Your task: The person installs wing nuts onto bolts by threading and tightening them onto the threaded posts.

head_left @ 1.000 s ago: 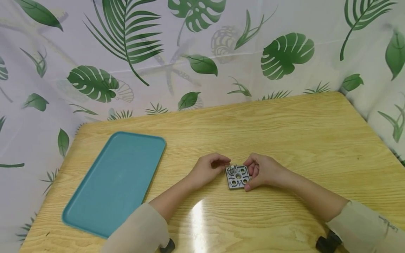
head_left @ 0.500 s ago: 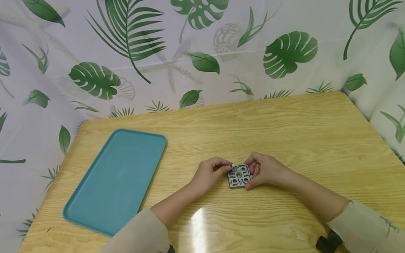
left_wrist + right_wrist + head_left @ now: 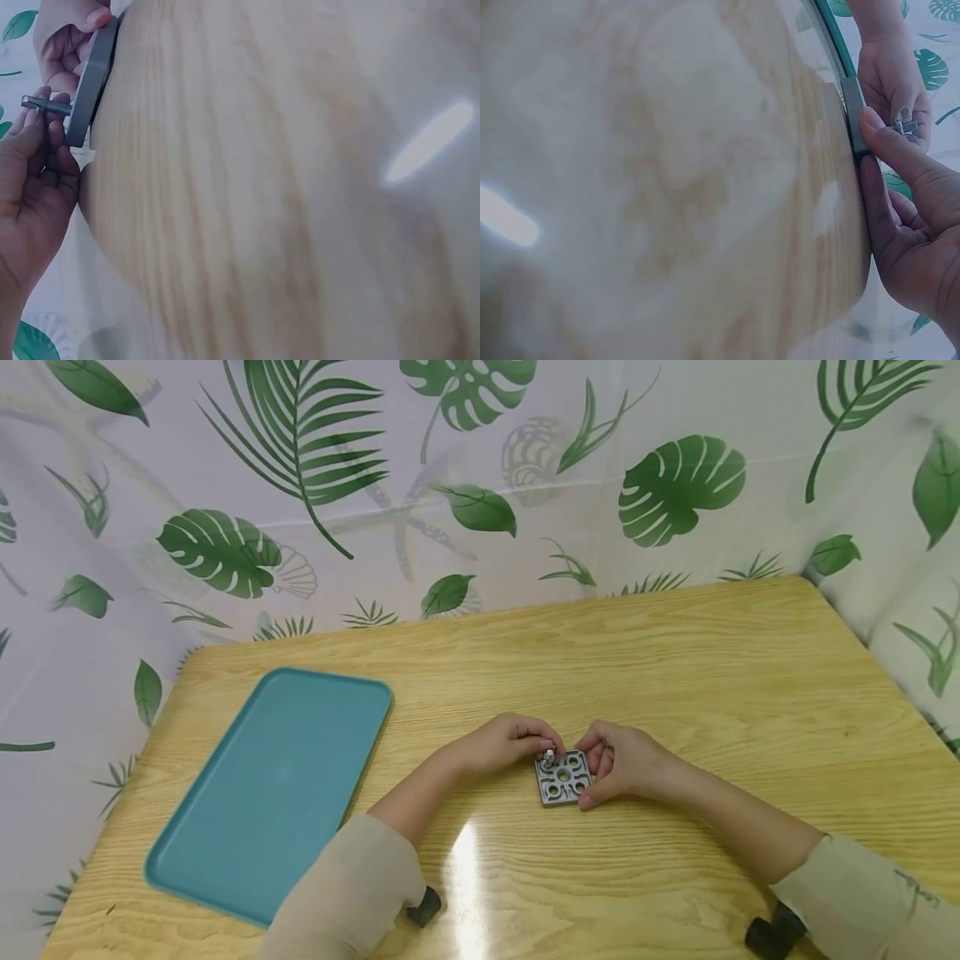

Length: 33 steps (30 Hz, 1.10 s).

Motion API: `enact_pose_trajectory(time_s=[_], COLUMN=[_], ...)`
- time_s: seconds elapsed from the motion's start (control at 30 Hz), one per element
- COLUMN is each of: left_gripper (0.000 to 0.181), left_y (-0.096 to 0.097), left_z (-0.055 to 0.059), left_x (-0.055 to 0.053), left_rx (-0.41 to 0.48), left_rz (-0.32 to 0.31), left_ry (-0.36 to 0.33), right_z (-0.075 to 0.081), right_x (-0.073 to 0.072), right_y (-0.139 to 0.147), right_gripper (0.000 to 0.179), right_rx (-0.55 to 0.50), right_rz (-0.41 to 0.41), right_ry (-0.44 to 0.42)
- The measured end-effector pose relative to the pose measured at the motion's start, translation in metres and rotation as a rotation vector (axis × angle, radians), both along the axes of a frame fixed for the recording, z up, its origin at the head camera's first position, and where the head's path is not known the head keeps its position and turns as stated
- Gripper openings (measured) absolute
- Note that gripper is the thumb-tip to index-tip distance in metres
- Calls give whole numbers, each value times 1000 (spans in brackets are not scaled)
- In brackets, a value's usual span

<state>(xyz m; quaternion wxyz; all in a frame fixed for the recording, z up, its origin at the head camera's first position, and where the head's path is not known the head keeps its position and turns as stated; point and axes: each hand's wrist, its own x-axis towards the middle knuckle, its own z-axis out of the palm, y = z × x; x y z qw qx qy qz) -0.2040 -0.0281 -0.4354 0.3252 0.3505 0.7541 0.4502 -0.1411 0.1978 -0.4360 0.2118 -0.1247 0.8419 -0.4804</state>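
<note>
A square grey metal plate (image 3: 564,778) with several round holes lies on the wooden table. From its far left corner stands a short silver bolt (image 3: 548,758), whose shank runs down to the plate in the left wrist view. My left hand (image 3: 513,742) pinches this bolt, with fingertips curled around its far side and the thumb on the near side. Along the right edge of the plate, my right hand (image 3: 624,763) grips it with thumb in front and fingers behind. The plate's edge (image 3: 854,112) shows beside the right thumb in the right wrist view.
A teal rectangular tray (image 3: 281,785) lies on the left of the wooden table (image 3: 712,677). Behind the table hangs a white cloth (image 3: 360,527) printed with green leaves. Black wrist mounts sit under both sleeves.
My left hand has closed in on the bolt, its fingers first apart from it, then at its left, now reaching around behind it. The right hand and the plate stay about where they were.
</note>
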Motion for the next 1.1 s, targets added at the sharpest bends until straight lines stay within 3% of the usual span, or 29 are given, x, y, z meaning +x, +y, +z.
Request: enact_pose_trajectory(time_s=[0.13,0.23,0.37,0.5,0.7,0.83,0.97,1.1], left_gripper=[25,26,28,25,25,28,18,15], left_y=[2,2,-3,-11,-12,-6,-3,-5], left_z=[0,0,-2,-5,-6,-5,-7,-8], left_x=[-3,-1,9,27,55,63,58,45], left_rx=[12,3,26,57,90,121,143,131], left_rz=[-19,21,179,336,462,531,533,445], left_ry=[-22,-8,15,84,121,103,87,113], right_z=[1,1,0,-1,1,2,1,0], right_x=[0,0,0,0,1,1,1,0], right_y=[0,0,-1,-1,-1,-1,-1,-1], right_gripper=[65,66,68,68,67,67,68,68], right_rx=[7,2,-12,-24,-12,-13,-20,-19], right_rz=[4,1,-7,-13,-13,-11,-11,-11], right_ry=[4,1,-8,-17,3,1,-11,-9])
